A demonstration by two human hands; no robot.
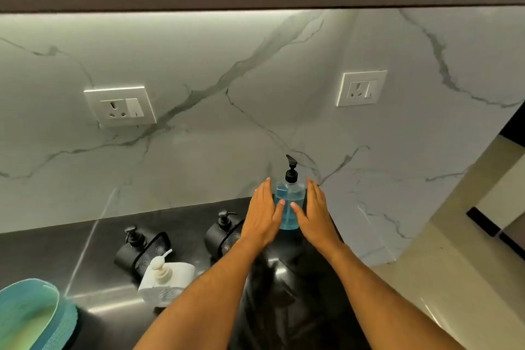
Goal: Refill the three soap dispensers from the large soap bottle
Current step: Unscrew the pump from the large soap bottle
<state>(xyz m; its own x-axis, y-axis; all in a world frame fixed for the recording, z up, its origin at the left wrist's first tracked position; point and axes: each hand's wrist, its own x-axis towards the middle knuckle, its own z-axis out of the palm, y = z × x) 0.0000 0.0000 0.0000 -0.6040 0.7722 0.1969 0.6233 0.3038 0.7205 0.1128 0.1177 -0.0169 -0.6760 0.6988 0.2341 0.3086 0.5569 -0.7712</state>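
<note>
Both hands, the left hand (262, 212) and right hand (314, 213), are open and flat either side of the large soap bottle (289, 207) of blue liquid, upright on the dark surface (85, 239). No refilling looks started: three dispensers (136, 250) nearby remain capped. Their fill levels are impossible to see.

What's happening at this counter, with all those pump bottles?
A person is reaching with both bare hands for a large soap bottle of blue liquid that stands upright by the marble wall. The left hand and right hand are open, one on each side of it; a firm grip is not evident. Two black dispensers and a white dispenser wait on the dark counter, pumps still on.
</note>
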